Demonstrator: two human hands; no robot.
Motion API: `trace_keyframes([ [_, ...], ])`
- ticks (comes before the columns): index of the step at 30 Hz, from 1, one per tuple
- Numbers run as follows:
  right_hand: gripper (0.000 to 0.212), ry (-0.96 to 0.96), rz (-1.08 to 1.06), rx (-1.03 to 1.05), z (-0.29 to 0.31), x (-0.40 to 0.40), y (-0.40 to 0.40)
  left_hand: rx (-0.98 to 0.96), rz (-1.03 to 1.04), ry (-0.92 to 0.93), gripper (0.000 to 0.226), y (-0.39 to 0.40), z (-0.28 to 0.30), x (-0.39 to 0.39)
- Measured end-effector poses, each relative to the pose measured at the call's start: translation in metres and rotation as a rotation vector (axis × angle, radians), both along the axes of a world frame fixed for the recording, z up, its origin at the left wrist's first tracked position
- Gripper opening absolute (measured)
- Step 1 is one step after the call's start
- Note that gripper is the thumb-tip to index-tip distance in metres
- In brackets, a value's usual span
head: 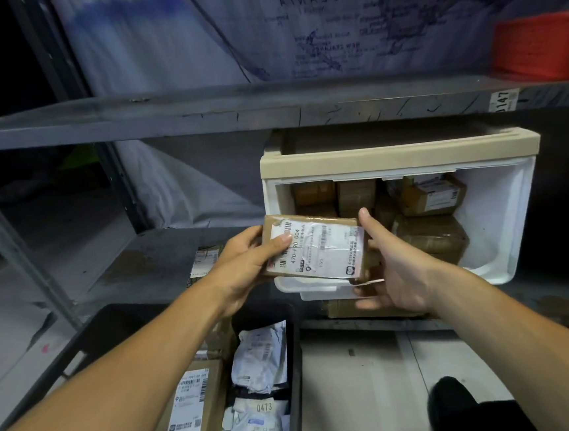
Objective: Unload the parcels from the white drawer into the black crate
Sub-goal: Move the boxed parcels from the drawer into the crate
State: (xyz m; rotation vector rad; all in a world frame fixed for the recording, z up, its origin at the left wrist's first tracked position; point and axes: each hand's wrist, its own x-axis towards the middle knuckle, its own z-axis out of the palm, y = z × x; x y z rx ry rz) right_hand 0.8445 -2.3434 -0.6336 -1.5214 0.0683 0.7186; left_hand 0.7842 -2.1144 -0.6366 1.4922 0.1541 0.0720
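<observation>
A flat brown parcel [318,248] with a white shipping label is held between both hands in front of the white drawer [504,230]. My left hand [246,266] grips its left end, thumb on the label. My right hand [394,267] holds its right end, thumb up along the edge. The drawer is pulled out from under the metal shelf and holds several brown cardboard parcels [429,237]. The black crate [293,352] sits below on the floor, with a cardboard box [193,405] and white mailer bags [258,362] inside it.
A grey metal shelf board [232,110] runs across above the drawer, with a red basket [540,45] on its right end. One small labelled parcel [204,260] lies on the lower shelf left of my hands. A dark shoe [454,406] stands on the floor.
</observation>
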Motion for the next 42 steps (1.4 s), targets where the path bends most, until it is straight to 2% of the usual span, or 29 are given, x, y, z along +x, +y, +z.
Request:
trace_keyframes([
  [2,0.064,-0.048,0.029,-0.05,0.0,-0.001,0.0,0.014,0.038,0.017,0.035,0.002,0.001,0.002],
  [5,0.034,-0.166,-0.048,0.029,0.002,0.0,0.004,0.032,0.05,0.066,0.029,0.006,0.001,0.005],
  [7,0.03,-0.224,-0.063,0.07,0.0,0.002,0.004,0.026,0.048,0.092,0.029,0.005,0.001,0.005],
  [11,0.025,-0.22,-0.039,0.056,-0.001,0.0,0.007,-0.03,0.129,0.135,0.035,0.0,-0.001,0.006],
  [15,0.027,-0.171,-0.136,0.05,0.0,-0.005,0.014,-0.225,0.286,0.202,0.044,-0.008,-0.006,0.009],
  [21,0.041,-0.085,-0.223,0.004,-0.001,-0.003,0.017,-0.403,0.224,0.263,0.052,-0.018,-0.006,0.007],
  [24,0.042,-0.064,-0.204,-0.023,-0.002,-0.002,0.016,-0.403,0.232,0.254,0.046,-0.022,-0.005,0.007],
  [26,0.036,-0.053,-0.154,0.001,-0.001,-0.003,0.016,-0.385,0.28,0.222,0.032,-0.023,-0.005,0.008],
  [29,0.027,-0.066,-0.09,0.047,0.001,-0.007,0.018,-0.408,0.331,0.172,0.027,-0.022,-0.004,0.01],
  [36,0.029,-0.14,0.024,0.085,0.002,-0.012,0.02,-0.302,0.403,0.081,0.019,-0.016,-0.005,0.014],
  [40,0.034,-0.164,0.016,0.095,0.001,-0.011,0.022,-0.255,0.387,0.048,0.009,-0.015,-0.003,0.013],
  [42,0.038,-0.16,0.046,0.09,0.001,-0.012,0.022,-0.244,0.348,0.052,0.014,-0.013,-0.002,0.012],
])
